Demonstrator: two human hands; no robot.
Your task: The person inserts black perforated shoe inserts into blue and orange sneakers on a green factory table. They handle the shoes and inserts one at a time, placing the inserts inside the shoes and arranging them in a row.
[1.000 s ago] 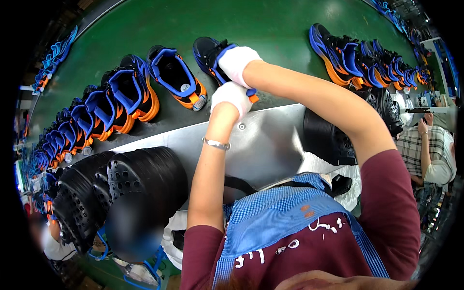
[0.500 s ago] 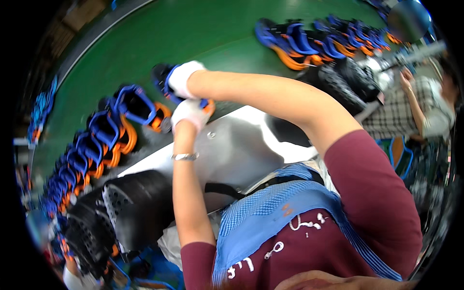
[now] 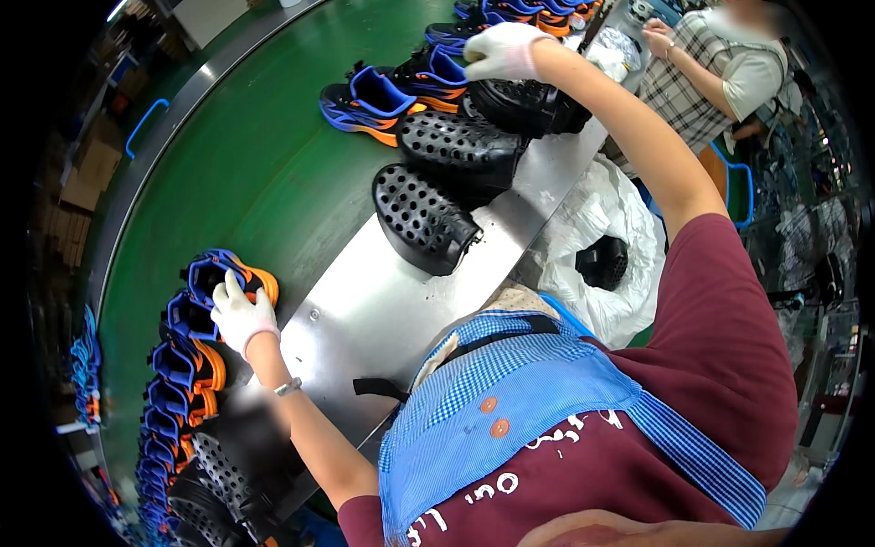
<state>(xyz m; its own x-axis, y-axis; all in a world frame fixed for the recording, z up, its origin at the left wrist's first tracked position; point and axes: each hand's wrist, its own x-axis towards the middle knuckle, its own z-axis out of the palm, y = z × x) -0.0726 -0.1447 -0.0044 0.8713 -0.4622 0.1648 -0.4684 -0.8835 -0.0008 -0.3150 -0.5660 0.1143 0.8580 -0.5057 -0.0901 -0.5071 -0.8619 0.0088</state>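
Observation:
A blue, black and orange sneaker (image 3: 260,278) stands at the near end of the left row. My left hand (image 3: 244,317), in a white glove, is closed on its collar, with fingers at the opening. In a white glove too, my right hand (image 3: 503,52) reaches out at the upper right, fingers bent but apart, with nothing visible in them. Nearest to it is a sneaker (image 3: 436,75) of the right-hand group; whether they touch I cannot tell. Another sneaker (image 3: 369,102) stands in front of that one. Black perforated shoe-shaped forms (image 3: 424,219) lie below the right hand.
The shoes stand on a green belt (image 3: 301,155) bordered by a metal ledge (image 3: 365,301). More black forms (image 3: 214,469) lie at the lower left. A white plastic bag (image 3: 629,310) with a black item inside hangs by the ledge. Another person (image 3: 711,73) works at the upper right.
My hands, together on one sneaker before, are now far apart. The left has come to the left row's end sneaker; the right has swung to the right-hand group. The view has shifted rightward.

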